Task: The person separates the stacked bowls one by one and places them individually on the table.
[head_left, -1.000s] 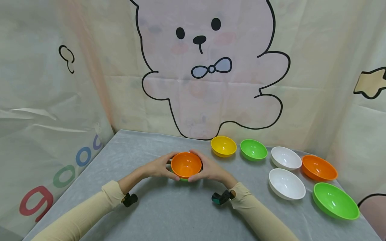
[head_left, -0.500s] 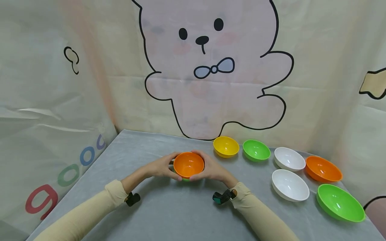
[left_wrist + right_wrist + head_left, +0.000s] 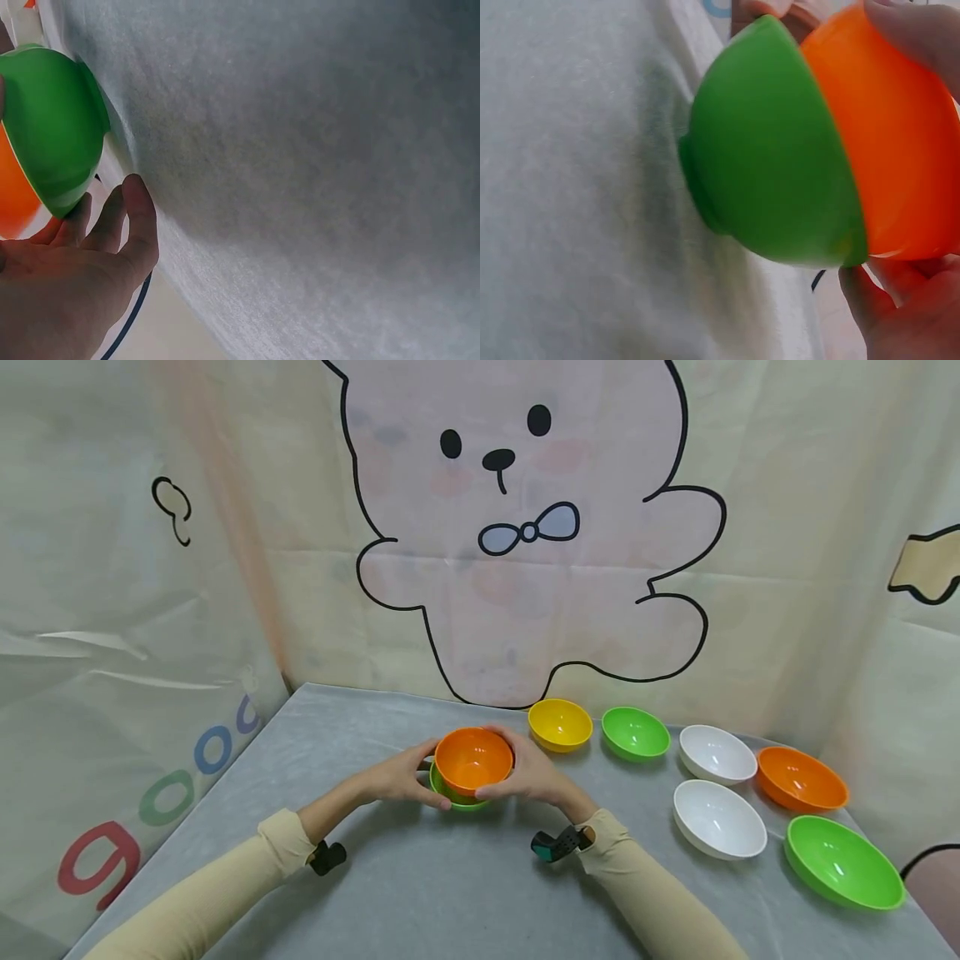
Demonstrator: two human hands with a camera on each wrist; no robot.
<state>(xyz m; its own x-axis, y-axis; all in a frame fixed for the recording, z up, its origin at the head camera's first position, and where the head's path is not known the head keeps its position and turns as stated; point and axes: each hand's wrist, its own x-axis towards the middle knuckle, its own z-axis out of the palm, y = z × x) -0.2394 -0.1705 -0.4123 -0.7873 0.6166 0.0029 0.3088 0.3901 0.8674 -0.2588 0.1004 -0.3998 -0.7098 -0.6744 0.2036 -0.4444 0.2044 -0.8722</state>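
In the head view my left hand (image 3: pixel 405 775) grips the left side of a small green bowl (image 3: pixel 441 787), which stands upright on the table. The left wrist view has the fingers (image 3: pixel 135 217) curved along that green bowl's far side. My right hand (image 3: pixel 528 771) holds an orange bowl (image 3: pixel 474 760) by its right side, thumb in front and fingers behind. This orange bowl sits partly inside the green one, raised and shifted a little right, so a strip of green inner wall shows. In the right wrist view the orange wall (image 3: pixel 900 150) rises out past the green rim.
To the right on the grey-covered table (image 3: pixel 420 885) stand a yellow bowl (image 3: pixel 560 727), a second green bowl (image 3: pixel 636 735), two white bowls (image 3: pixel 717 756), another orange bowl (image 3: pixel 802 779) and a large green bowl (image 3: pixel 844 863). A patterned curtain (image 3: pixel 300 610) closes off the back.
The orange bowl has gone up and slightly right with my right hand, uncovering more of the green bowl beneath. My left hand stays at the green bowl.
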